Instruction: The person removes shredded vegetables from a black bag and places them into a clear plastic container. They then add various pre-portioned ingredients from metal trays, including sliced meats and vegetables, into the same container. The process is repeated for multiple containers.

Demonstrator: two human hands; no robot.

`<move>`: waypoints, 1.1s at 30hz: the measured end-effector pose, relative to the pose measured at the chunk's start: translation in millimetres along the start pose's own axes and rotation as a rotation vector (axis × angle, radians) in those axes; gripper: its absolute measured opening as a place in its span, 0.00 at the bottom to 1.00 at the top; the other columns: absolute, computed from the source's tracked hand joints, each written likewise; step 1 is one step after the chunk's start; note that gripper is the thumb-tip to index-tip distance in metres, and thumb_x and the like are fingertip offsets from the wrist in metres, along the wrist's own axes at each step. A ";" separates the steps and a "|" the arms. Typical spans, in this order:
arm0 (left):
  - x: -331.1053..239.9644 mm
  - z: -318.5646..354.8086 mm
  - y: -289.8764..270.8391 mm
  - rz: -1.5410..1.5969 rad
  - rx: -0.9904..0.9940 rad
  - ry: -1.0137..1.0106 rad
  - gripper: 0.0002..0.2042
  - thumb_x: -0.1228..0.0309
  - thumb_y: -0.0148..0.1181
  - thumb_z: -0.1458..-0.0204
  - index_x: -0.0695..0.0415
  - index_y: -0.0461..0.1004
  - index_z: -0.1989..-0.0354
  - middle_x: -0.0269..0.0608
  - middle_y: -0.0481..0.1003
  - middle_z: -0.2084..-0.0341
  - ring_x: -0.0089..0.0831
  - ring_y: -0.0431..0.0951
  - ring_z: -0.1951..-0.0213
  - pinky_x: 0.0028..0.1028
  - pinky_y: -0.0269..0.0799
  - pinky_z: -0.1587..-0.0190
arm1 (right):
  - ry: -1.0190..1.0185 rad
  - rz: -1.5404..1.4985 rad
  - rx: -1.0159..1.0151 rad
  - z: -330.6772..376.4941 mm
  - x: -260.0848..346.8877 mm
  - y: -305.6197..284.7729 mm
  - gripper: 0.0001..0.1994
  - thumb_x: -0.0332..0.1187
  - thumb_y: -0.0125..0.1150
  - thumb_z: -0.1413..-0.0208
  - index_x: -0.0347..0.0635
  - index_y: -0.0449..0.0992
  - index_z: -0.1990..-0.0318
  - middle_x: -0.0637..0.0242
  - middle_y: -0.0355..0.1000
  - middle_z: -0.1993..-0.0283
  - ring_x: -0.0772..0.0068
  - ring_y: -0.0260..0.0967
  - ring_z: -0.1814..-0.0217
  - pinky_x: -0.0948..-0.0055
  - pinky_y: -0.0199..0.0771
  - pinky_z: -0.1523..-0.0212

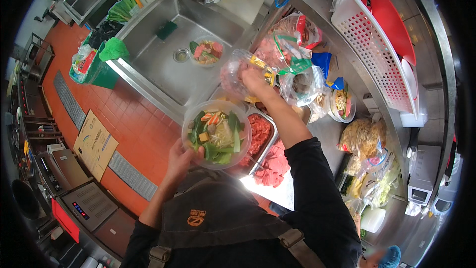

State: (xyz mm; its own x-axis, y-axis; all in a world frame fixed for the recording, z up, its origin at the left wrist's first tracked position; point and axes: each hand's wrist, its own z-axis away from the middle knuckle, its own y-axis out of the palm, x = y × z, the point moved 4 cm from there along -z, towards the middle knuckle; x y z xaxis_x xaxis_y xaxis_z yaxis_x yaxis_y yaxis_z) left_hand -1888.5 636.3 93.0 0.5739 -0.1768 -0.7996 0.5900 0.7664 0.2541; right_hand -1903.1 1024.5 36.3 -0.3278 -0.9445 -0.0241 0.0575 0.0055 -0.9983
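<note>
The left hand [179, 159] is gripping a clear bowl [216, 133] of vegetables while the right hand [254, 80] is clutching a plastic bag [238, 72]

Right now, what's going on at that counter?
A person stands at a steel counter beside the sink. The left hand holds a clear bowl filled with greens and other vegetables. The right hand reaches into a clear plastic bag above metal trays of red meat. Another filled bowl sits in the sink.
</note>
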 end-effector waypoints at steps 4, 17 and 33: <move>-0.8 -0.7 -1.1 0.042 -0.035 0.002 0.23 0.79 0.60 0.46 0.65 0.70 0.40 0.39 0.80 0.63 0.24 0.80 0.70 0.24 0.76 0.69 | -0.055 -0.126 -0.094 -2.6 3.0 6.7 0.12 0.27 0.60 0.45 0.33 0.80 0.55 0.44 0.80 0.53 0.49 0.79 0.49 0.54 0.78 0.46; -12.5 -4.1 -1.0 0.032 -0.050 0.048 0.22 0.78 0.59 0.47 0.66 0.71 0.42 0.41 0.80 0.62 0.24 0.79 0.70 0.23 0.75 0.70 | 0.456 -1.470 0.246 17.9 -36.4 -22.5 0.12 0.34 0.54 0.30 0.32 0.78 0.57 0.61 0.78 0.69 0.64 0.81 0.66 0.66 0.82 0.70; -12.6 -35.6 18.5 -0.026 0.020 0.064 0.23 0.81 0.52 0.51 0.67 0.71 0.43 0.43 0.79 0.61 0.30 0.82 0.67 0.26 0.81 0.66 | 0.446 -2.124 0.172 76.1 -45.9 -80.8 0.13 0.37 0.53 0.29 0.35 0.76 0.55 0.63 0.74 0.68 0.74 0.68 0.76 0.80 0.57 0.82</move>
State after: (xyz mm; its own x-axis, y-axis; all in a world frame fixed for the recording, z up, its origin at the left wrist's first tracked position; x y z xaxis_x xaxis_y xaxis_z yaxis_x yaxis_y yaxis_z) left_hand -1905.0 674.6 88.4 0.5212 -0.1557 -0.8391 0.6157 0.7495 0.2433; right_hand -1821.0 1042.4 122.1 -0.1341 0.6200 0.7730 -0.5349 -0.7020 0.4703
